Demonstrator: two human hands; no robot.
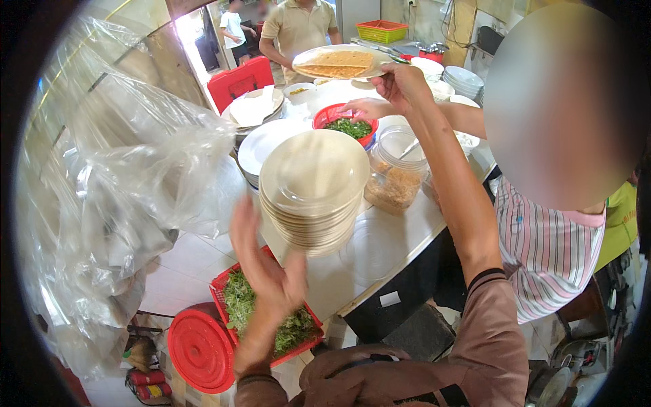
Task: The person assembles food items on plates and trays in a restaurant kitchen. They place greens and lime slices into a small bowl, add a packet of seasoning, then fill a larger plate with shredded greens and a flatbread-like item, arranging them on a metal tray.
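Observation:
My right hand (403, 86) grips the edge of an oval plate (382, 60) held out over the table. Golden flat pancakes (338, 63) lie on that plate. At its far left edge is the hand of a person in a beige shirt (297, 23); whether it touches the plate I cannot tell. My left hand (269, 259), blurred, is open and empty beside a tall stack of cream plates (313, 178). Behind the stack, a co-worker's hand (371, 108) reaches over a red basket (315, 122) of chopped greens (351, 127).
A clear plastic jar (397, 163) of brown crumbs stands right of the stack. Plastic sheeting (152, 178) hangs at left. Below are a crate of leafy greens (244, 300) and a red-lidded bin (198, 351). A co-worker in a striped shirt (544, 244) stands close at right.

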